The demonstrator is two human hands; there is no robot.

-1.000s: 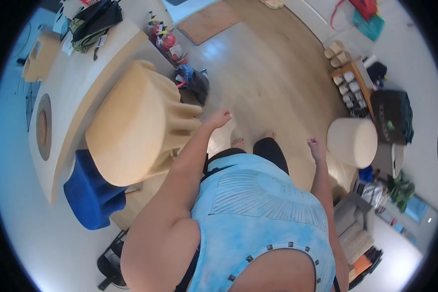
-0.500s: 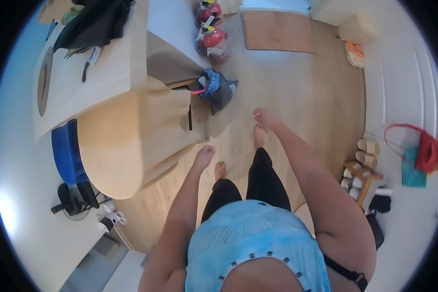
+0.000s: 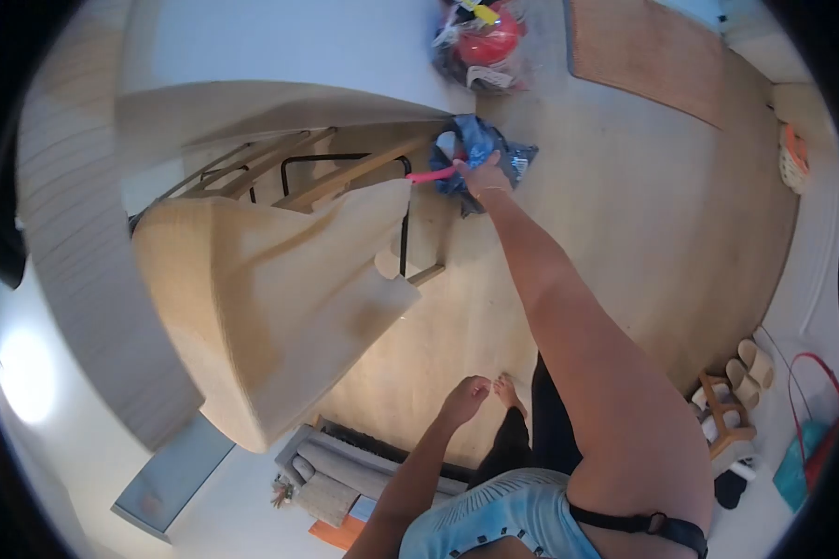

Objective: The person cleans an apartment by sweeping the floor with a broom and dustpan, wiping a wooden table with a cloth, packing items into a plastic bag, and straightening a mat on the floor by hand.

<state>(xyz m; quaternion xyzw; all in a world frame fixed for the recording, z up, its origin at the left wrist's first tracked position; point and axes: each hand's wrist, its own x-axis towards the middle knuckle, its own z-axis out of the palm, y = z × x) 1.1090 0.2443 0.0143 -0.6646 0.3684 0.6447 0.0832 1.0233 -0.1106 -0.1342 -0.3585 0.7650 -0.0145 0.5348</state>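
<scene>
My right hand (image 3: 485,175) is stretched far forward, its fingers closed at the end of a pink strap (image 3: 432,175) beside a dark blue plastic bag (image 3: 475,140). The bag sits low by the cloth-draped chair (image 3: 289,279), and its contents are hard to make out. The strap's other end reaches the chair's cloth-covered corner. Closer to my body, my left hand (image 3: 466,399) hangs above the floor near my foot, fingers curled with nothing visible in them.
A clear bag with a red round item (image 3: 489,37) stands beyond the blue bag. A brown mat (image 3: 643,56) lies at the far right. Slippers (image 3: 750,373) and a wooden shoe rack (image 3: 722,410) line the right wall. A grey sofa (image 3: 345,466) is at lower left.
My right hand has gone forward and left to the pink strap by the blue bag. My left hand stays low. The view has turned and come closer to the chair.
</scene>
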